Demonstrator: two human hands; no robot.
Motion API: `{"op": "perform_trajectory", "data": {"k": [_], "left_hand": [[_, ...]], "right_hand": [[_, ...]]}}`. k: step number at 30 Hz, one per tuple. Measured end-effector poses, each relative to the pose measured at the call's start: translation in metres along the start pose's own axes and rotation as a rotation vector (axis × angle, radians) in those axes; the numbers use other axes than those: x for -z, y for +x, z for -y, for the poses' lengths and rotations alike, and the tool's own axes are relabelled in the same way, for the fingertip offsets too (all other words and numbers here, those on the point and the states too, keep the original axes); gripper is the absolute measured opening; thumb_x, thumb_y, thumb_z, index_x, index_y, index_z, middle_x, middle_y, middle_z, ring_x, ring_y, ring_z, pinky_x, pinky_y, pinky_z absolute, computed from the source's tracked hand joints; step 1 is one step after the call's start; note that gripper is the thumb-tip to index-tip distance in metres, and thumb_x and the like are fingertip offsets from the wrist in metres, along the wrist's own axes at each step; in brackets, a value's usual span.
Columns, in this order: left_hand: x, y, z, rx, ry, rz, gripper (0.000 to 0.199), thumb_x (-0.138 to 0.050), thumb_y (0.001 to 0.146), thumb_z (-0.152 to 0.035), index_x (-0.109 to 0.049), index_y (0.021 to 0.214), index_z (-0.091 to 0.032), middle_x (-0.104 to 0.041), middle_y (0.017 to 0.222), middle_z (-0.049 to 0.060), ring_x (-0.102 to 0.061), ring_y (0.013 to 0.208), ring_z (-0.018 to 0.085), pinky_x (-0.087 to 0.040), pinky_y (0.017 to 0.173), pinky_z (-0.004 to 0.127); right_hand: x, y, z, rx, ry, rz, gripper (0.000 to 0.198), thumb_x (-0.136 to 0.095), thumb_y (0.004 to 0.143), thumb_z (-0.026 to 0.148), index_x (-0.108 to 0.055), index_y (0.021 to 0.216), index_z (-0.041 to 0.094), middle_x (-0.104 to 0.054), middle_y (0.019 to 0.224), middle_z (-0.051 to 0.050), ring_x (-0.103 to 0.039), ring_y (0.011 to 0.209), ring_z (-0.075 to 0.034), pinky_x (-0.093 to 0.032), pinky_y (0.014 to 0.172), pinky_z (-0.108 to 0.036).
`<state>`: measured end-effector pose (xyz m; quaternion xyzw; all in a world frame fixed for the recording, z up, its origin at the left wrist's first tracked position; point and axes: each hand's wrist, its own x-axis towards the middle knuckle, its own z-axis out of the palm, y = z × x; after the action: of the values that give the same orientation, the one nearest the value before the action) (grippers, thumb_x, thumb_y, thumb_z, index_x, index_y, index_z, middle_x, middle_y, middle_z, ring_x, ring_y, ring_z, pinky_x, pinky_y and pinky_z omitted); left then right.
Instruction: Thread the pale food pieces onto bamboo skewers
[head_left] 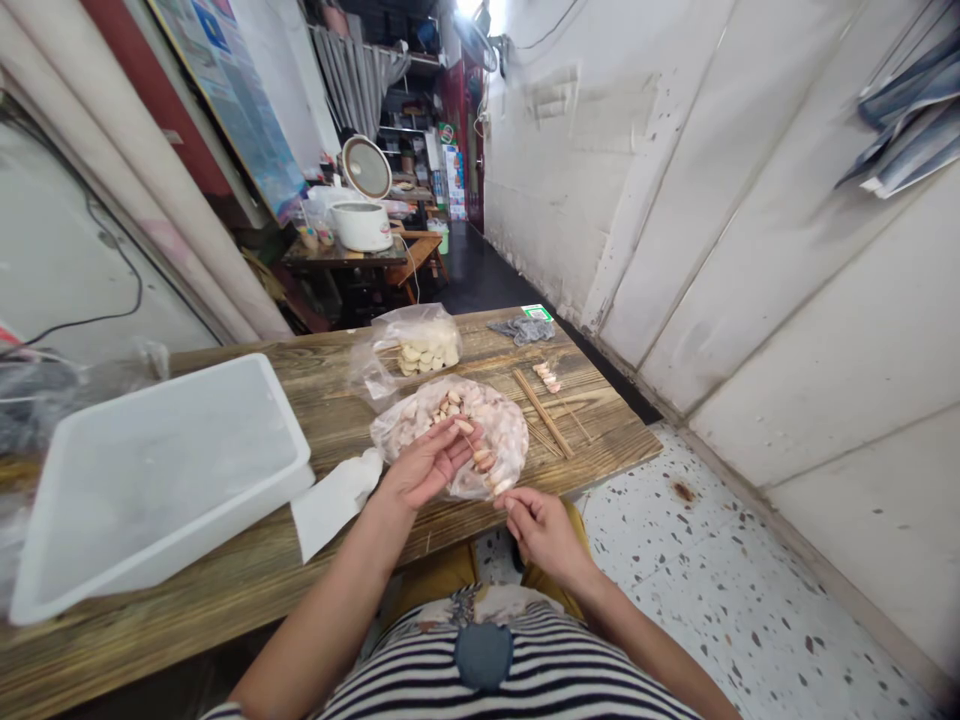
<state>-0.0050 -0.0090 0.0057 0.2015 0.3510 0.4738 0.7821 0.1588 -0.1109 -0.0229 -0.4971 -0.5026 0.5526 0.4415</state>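
Pinching a skewer (487,470) end w/ your right hand (544,530), left hand (431,462) holds a meat piece (463,426) over the open bag (491,425) near the table's (225,580) front edge, hands apart.

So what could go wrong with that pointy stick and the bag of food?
The thin skewer between the left hand and right hand might poke a finger. The open bag of pieces lies close to the table edge, so pieces could perhaps roll onto the floor.
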Motion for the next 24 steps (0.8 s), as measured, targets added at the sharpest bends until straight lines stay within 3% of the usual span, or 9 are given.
{"op": "perform_trajectory", "data": {"k": [7,12,18,24], "left_hand": [[0.0055,0.0054,0.0027,-0.024,-0.014,-0.039,0.015,-0.053,0.080,-0.005,-0.062,0.089,-0.013,-0.069,0.094,0.008,-0.064,0.091,0.015,-0.052,0.082,0.029],[0.0069,0.0073,0.0051,-0.074,-0.018,-0.008,0.013,-0.054,0.080,-0.005,-0.064,0.086,-0.010,-0.067,0.096,0.010,-0.063,0.075,0.009,-0.052,0.066,0.017],[0.0088,0.0083,0.0058,-0.044,-0.044,0.018,0.025,-0.053,0.082,-0.008,-0.061,0.104,-0.015,-0.065,0.080,0.004,-0.061,0.067,0.008,-0.052,0.061,0.018],[0.0085,0.0096,0.0069,-0.080,-0.029,-0.047,0.006,-0.057,0.080,-0.010,-0.062,0.082,-0.014,-0.066,0.073,0.003,-0.061,0.062,0.008,-0.051,0.056,0.017]], "right_hand": [[0.0004,0.0000,-0.0012,0.012,-0.007,-0.026,0.027,-0.047,0.084,0.037,-0.059,0.080,0.014,-0.036,0.045,0.008,-0.028,0.036,-0.005,-0.019,0.036,-0.017],[0.0013,-0.0014,0.0026,0.015,-0.018,-0.030,0.027,-0.047,0.084,0.037,-0.059,0.079,0.014,-0.036,0.045,0.008,-0.029,0.037,-0.006,-0.020,0.037,-0.017],[0.0012,-0.0044,0.0026,0.001,0.001,-0.017,0.024,-0.047,0.085,0.035,-0.058,0.080,0.014,-0.037,0.046,0.008,-0.029,0.035,-0.005,-0.020,0.037,-0.017],[0.0009,-0.0062,0.0068,-0.003,-0.013,-0.008,0.026,-0.047,0.085,0.037,-0.059,0.079,0.015,-0.037,0.046,0.008,-0.029,0.035,-0.005,-0.020,0.037,-0.017]]}}
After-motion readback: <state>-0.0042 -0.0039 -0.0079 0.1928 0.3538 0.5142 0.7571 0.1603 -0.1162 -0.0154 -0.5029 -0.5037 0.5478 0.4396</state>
